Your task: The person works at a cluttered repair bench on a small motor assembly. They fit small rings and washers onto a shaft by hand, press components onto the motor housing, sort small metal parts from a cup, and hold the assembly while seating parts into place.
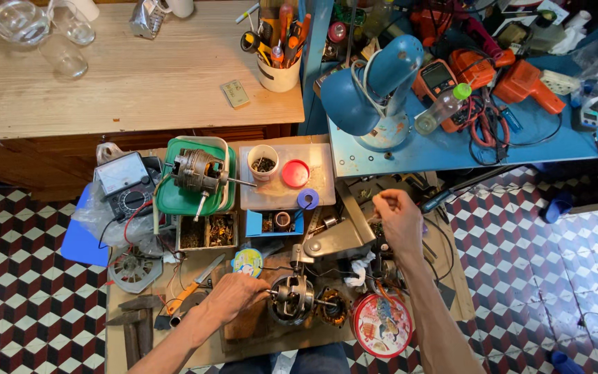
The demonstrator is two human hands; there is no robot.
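- Motor: near centre of cluttered board; looks heavy, rigid metal; best held by casing, not windings.
- Left hand: fingers pinch motor's shaft end.
- Right hand: raised farther right, fingertips pinched together; contents too small to tell.

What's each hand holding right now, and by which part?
Left hand grips the motor by its shaft end. Right hand is pinched shut; what it holds can't be told.
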